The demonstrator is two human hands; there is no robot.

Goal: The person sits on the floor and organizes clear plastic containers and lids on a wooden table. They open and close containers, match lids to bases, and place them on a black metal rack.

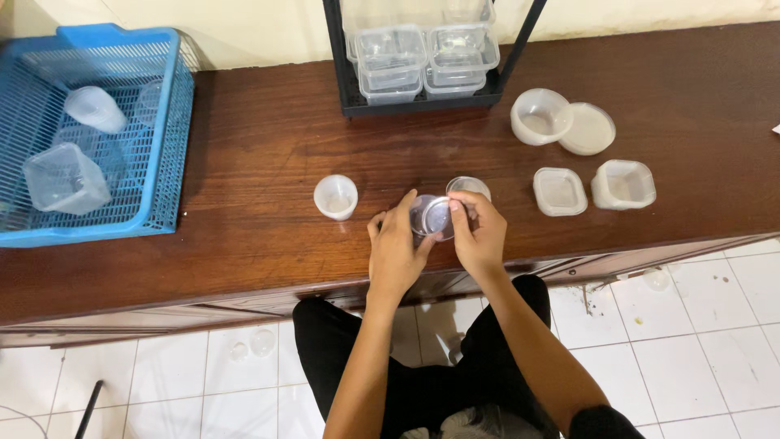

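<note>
Hands, left (pixel 396 248) and right (pixel 479 232), grip closed around one small round clear-plastic cup (pixel 432 216).

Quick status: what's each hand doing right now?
Left hand: closed on the small clear round container, gripping its left side.
Right hand: closed on the same container, fingers on its right rim.

Bare forearms with no sleeves, watch or rings showing, and black trousers below.
</note>
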